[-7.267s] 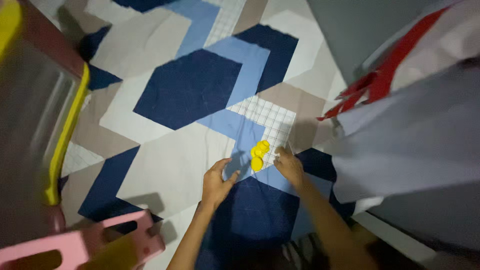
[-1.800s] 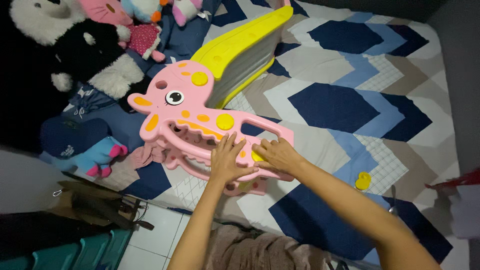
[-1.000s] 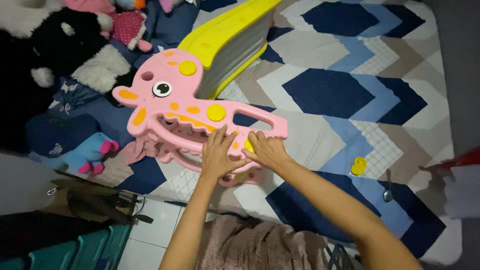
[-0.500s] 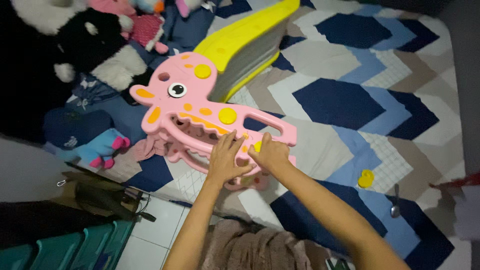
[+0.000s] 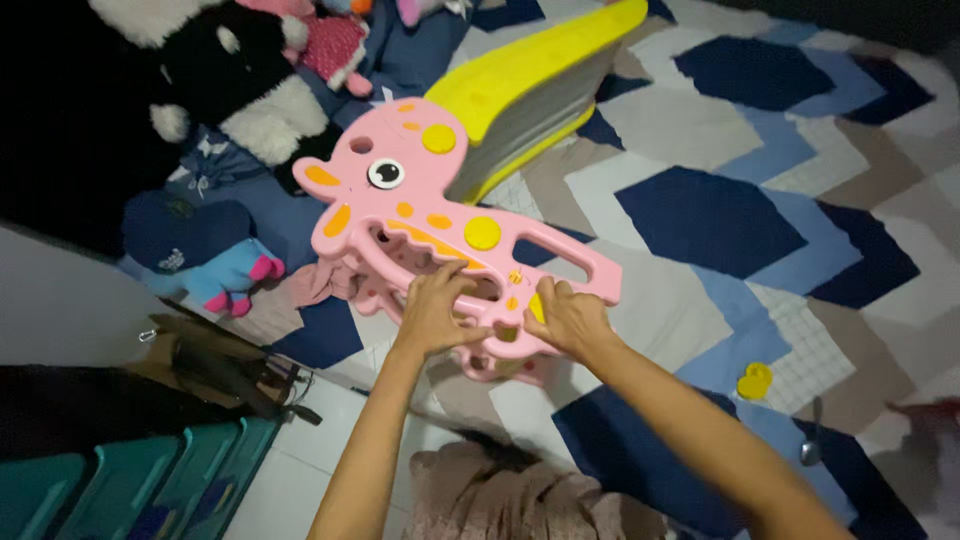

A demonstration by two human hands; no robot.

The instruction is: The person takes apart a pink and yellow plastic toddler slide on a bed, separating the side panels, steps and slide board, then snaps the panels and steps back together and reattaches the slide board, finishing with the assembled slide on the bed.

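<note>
Patchwork bedding (image 5: 700,215) in navy, pale blue, grey and beige chevrons is being shown from above, spread across a bed beside a white tiled floor (image 5: 300,470). A pink giraffe-shaped slide frame (image 5: 440,235) with yellow spots is being held on its side near the bed's edge, its head end pointing up and to the left, away from the person. Its long axis is running diagonally from that head down toward the right, where the handle cut-outs lie directly under the hands. A yellow slide chute (image 5: 520,85) is being carried at the far side of the frame, rising toward the upper right.

The left hand (image 5: 435,305) is being curled over the frame's lower rail, fingers wrapped into an opening. The right hand (image 5: 565,318) is being closed around the rail just beside it, partly covering a yellow spot; both hands are gripping the frame, neither lying noticeably nearer than the other. The frame is lying straight ahead of both forearms, touching them only at the hands.

A small yellow plastic cap (image 5: 755,381) is lying apart on the bedding to the right. Plush toys, including a black-and-white one (image 5: 230,90) and a blue one (image 5: 215,285), are being shown heaped at the upper left. Teal storage drawers (image 5: 110,495) are standing at the lower left.
</note>
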